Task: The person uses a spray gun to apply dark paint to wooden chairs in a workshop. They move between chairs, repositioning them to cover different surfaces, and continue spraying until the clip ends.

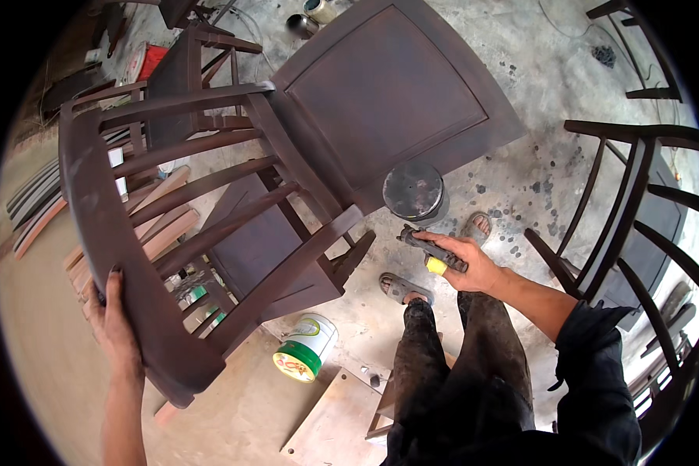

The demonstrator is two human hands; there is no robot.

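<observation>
A dark brown wooden chair with a slatted back is tipped beside me, its broad panelled seat spreading away to the upper right. My left hand grips the edge of the chair's top rail, thumb on the near face and the other fingers partly hidden behind it. In my right hand is a dark, stained, oblong tool with a yellow patch on its underside; its exact kind is unclear. The tool is held apart from the chair, just below a round black-stained pot near the seat's corner.
Another dark chair stands at the right, and more chair parts are at the upper left. A white and green bucket lies on the floor below the chair. Curved wood strips are stacked at left; a pale board is near my legs.
</observation>
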